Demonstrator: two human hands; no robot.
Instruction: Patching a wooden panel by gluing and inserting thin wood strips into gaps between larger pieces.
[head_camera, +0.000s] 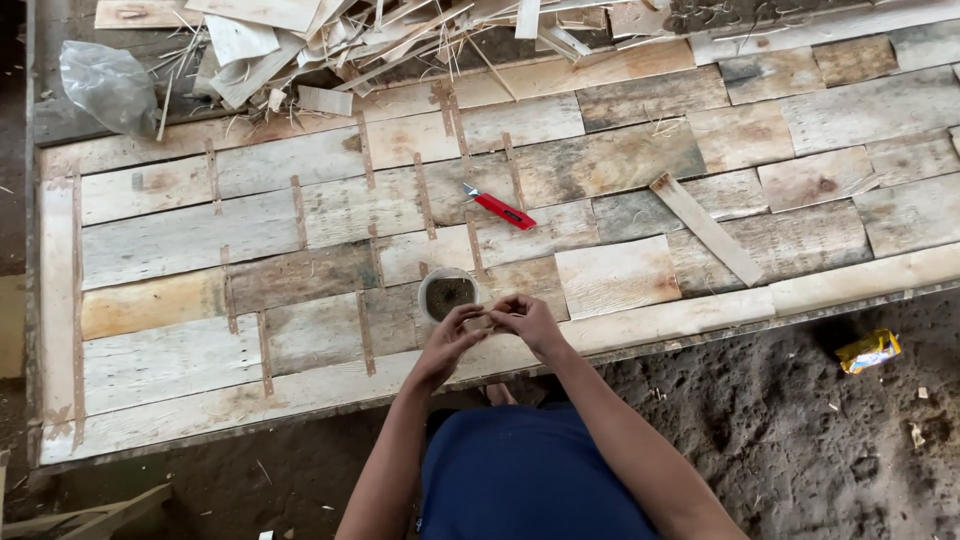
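Both forearms reach forward from the body and bend inward, so the left hand (447, 340) and right hand (527, 320) meet over the near edge of a broad panel of patchwork wood planks (180, 240). The panel lies flat on dark earthen ground (800, 420). A heap of wood offcuts (330, 40) and a clear plastic bag (105, 85) sit at its far edge. A loose wooden strip (707, 228) lies tilted on the planks, with a red utility knife (499, 206) near the middle. A small round container (447, 292) stands just beyond the hands. Both hands are partly curled, fingertips pinching a small thin piece (487, 319) between them; what it is cannot be told.
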